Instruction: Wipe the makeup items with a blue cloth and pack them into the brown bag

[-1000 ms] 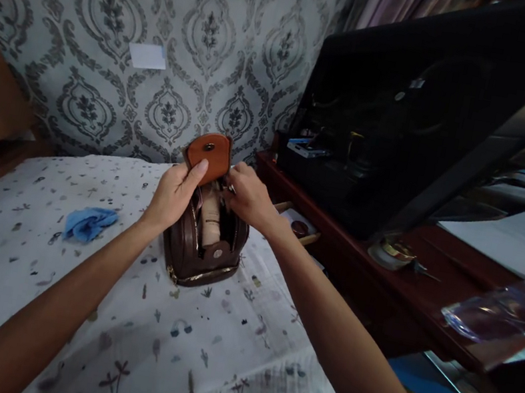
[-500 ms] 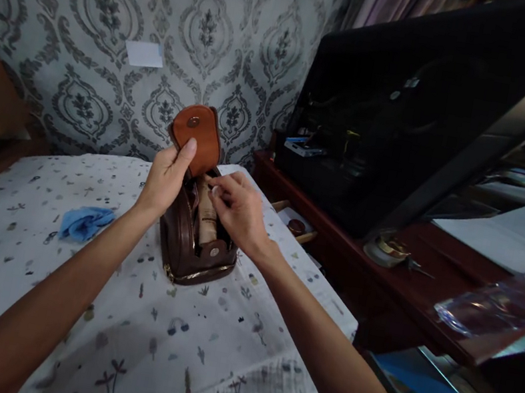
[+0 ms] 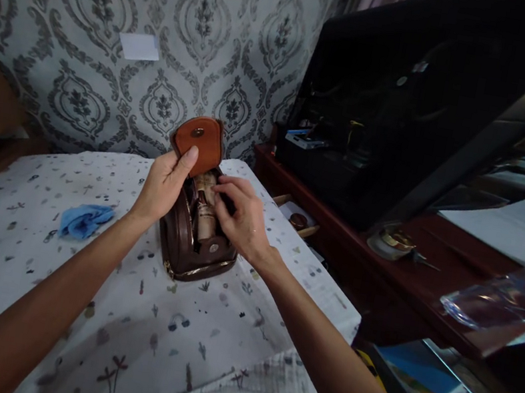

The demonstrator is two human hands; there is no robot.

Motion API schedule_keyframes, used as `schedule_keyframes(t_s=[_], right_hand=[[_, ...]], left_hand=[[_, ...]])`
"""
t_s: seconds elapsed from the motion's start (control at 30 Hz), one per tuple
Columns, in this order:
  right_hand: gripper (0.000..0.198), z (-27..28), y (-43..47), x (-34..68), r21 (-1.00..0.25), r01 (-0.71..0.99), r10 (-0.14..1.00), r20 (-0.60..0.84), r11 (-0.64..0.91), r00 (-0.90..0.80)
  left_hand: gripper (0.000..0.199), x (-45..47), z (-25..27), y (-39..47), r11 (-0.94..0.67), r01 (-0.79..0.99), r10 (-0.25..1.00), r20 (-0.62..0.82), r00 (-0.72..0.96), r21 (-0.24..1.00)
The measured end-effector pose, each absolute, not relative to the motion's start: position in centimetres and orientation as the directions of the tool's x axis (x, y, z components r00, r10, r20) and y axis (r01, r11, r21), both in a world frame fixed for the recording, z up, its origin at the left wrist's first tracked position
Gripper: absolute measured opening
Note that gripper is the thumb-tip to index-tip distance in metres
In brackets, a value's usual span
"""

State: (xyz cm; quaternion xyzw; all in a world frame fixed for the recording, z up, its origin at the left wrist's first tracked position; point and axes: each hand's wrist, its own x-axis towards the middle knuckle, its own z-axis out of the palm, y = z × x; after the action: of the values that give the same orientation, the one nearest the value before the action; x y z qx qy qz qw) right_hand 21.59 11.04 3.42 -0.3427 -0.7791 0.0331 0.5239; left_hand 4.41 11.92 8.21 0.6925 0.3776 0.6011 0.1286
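A dark brown leather bag (image 3: pixel 183 243) with gold zips stands on the patterned white cloth, its top open. My left hand (image 3: pixel 166 183) pinches the bag's raised flap (image 3: pixel 202 149), thumb on the orange-brown inner side near a round snap. Inside the opening lies a beige cylindrical tube or bottle (image 3: pixel 206 220) with small print, lengthwise. My right hand (image 3: pixel 241 216) is at the right side of the opening, fingers curled with their tips against the tube's upper part. The tips are partly hidden there.
A crumpled blue cloth (image 3: pixel 85 220) lies left of the bag. On the right stand a large black screen (image 3: pixel 357 118) and a dark red desk (image 3: pixel 407 296) with a small round container (image 3: pixel 391 241), keys and clear plastic packaging (image 3: pixel 503 296). A partly open drawer (image 3: pixel 301 220) is beyond the bag.
The right hand has moved slightly down, and its fingers are now less pinched. More of the tube's upper part shows, and its printed side has turned. The left hand still holds the flap.
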Motion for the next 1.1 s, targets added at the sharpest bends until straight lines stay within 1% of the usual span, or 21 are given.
schedule_keyframes(t_s=[0.07, 0.1, 0.17, 0.23, 0.3, 0.33, 0.37, 0.43, 0.53, 0.67, 0.73, 0.9, 1.0, 1.1], right_hand=[[0.023, 3.2, 11.2, 22.1, -0.475, 0.523, 0.602, 0.793, 0.708, -0.096], [0.027, 3.1, 11.3, 22.3, -0.531, 0.505, 0.638, 0.768, 0.681, -0.053], [0.040, 2.9, 11.5, 22.6, -0.675, 0.391, 0.737, 0.676, 0.626, -0.011], [0.055, 2.7, 11.7, 22.6, -0.804, 0.223, 0.823, 0.568, 0.551, 0.012], [0.068, 2.6, 11.7, 22.4, -0.870, 0.087, 0.872, 0.489, 0.485, 0.032], [0.072, 2.6, 11.6, 22.3, -0.883, 0.044, 0.883, 0.468, 0.467, 0.039], [0.074, 2.6, 11.6, 22.2, -0.888, 0.018, 0.887, 0.460, 0.460, 0.042], [0.075, 2.6, 11.3, 22.2, -0.884, 0.013, 0.884, 0.467, 0.467, 0.022], [0.071, 2.3, 10.8, 22.2, -0.860, 0.085, 0.864, 0.502, 0.502, -0.022], [0.066, 1.5, 10.6, 22.3, -0.809, 0.200, 0.828, 0.560, 0.553, -0.025], [0.065, 1.1, 10.7, 22.2, -0.786, 0.236, 0.812, 0.583, 0.572, -0.026], [0.056, 0.6, 11.0, 21.9, -0.740, 0.293, 0.783, 0.619, 0.606, -0.057], [0.051, 0.5, 10.4, 21.5, -0.711, 0.350, 0.769, 0.637, 0.610, -0.048], [0.049, 0.1, 9.2, 20.7, -0.667, 0.458, 0.751, 0.660, 0.588, -0.003]], left_hand=[[0.056, 4.4, 8.0, 11.7, -0.677, 0.384, 0.681, 0.732, 0.006, 0.628], [0.055, 4.4, 7.9, 11.5, -0.673, 0.397, 0.688, 0.725, 0.027, 0.624], [0.049, 4.1, 7.6, 10.9, -0.681, 0.436, 0.698, 0.703, 0.140, 0.588], [0.040, 3.8, 7.3, 10.2, -0.714, 0.507, 0.682, 0.645, 0.346, 0.483], [0.034, 3.4, 7.1, 9.4, -0.740, 0.596, 0.657, 0.523, 0.542, 0.312], [0.035, 3.3, 7.0, 9.0, -0.738, 0.638, 0.657, 0.453, 0.602, 0.221], [0.038, 3.2, 6.9, 8.7, -0.727, 0.672, 0.665, 0.391, 0.636, 0.142], [0.045, 3.1, 6.8, 8.2, -0.706, 0.707, 0.682, 0.307, 0.664, 0.039], [0.057, 3.1, 6.4, 7.7, -0.696, 0.717, 0.683, 0.286, 0.673, -0.026], [0.079, 3.2, 4.8, 6.7, -0.701, 0.708, 0.626, 0.405, 0.666, -0.081], [0.085, 3.4, 3.7, 6.2, -0.701, 0.705, 0.591, 0.467, 0.658, -0.106], [0.078, 4.6, 1.8, 5.8, -0.649, 0.742, 0.567, 0.541, 0.621, -0.170], [0.085, 5.0, 1.4, 6.2, -0.659, 0.736, 0.536, 0.588, 0.606, -0.158], [0.097, 4.6, 1.3, 6.5, -0.699, 0.708, 0.504, 0.634, 0.586, -0.100]])
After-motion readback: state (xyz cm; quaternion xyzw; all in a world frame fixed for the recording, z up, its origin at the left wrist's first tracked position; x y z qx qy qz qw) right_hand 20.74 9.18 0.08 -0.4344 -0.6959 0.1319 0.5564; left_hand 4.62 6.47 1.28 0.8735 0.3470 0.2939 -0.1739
